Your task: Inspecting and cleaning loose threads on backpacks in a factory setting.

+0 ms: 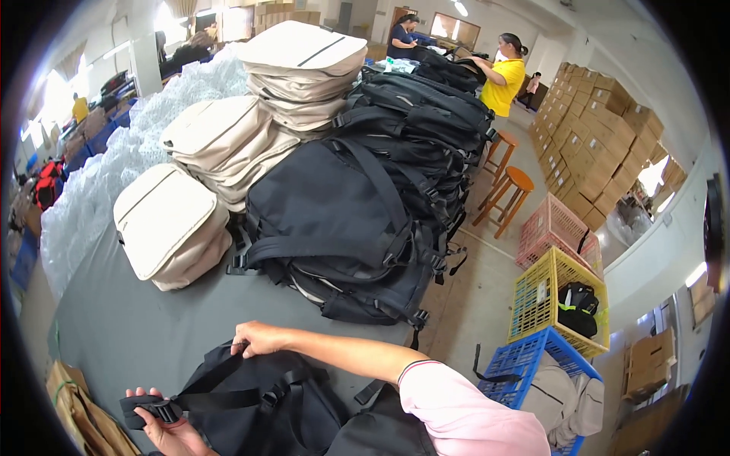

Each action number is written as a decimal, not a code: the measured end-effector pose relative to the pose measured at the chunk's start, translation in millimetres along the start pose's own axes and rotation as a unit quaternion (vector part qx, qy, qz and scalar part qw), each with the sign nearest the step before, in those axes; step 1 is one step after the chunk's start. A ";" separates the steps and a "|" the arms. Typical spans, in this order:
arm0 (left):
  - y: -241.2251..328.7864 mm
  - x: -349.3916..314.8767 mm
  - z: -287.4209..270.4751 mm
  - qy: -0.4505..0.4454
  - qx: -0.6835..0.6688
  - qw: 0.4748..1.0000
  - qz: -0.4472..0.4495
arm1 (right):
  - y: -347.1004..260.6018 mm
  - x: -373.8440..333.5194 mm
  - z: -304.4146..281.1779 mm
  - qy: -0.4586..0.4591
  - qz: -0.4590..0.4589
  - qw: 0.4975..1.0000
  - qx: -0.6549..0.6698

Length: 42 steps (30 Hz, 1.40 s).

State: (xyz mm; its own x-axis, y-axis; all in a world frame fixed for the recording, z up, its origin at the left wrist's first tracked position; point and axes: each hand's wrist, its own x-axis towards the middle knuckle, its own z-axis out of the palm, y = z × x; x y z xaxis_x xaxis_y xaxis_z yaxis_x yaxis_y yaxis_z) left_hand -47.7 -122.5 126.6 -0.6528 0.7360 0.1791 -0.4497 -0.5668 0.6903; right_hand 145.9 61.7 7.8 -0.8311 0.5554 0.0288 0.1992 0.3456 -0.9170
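Observation:
A black backpack (251, 414) lies on the grey table in front of me, its straps and buckles facing up. In my left hand (179, 439), palm up, a black plastic buckle (163, 411) with folded webbing sits between thumb and fingers. From the buckle a black strap (213, 400) runs across to the backpack. My right hand (258, 339) reaches over from the right and pinches a black strap at the pack's upper edge. Its fingertips are partly hidden. Beyond my hands, black backpacks (327, 197) are piled beside stacked cream backpacks (171, 224).
Clear plastic wrapping (99, 190) heaps along the table's left side. A brown paper bag (87, 410) stands at lower left. To the right are blue (544, 346), yellow (532, 296) and pink crates (551, 228), wooden stools (519, 179) and stacked cartons (593, 129). Two people work at the far end.

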 end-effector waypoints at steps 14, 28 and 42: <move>-1.9 -11.8 2.8 0.037 -0.015 0.997 -0.065 | 0.7 9.7 8.6 0.014 0.083 0.990 -0.110; -10.2 -13.8 -13.3 0.029 -0.026 0.996 -0.075 | 3.1 -9.1 23.1 0.112 0.141 0.980 -0.083; -50.8 -43.9 27.5 0.023 0.115 0.984 -0.132 | -112.5 -63.5 35.1 0.143 -0.098 0.977 0.122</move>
State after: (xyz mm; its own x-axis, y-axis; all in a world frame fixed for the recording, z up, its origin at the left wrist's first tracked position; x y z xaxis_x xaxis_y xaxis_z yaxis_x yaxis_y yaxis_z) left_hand 20.5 -115.9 102.9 -0.5614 0.8257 -0.0562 -0.4606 -0.2553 0.8501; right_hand 158.1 -39.0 95.2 -0.6543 0.6981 0.2908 -0.1067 0.2954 -0.9494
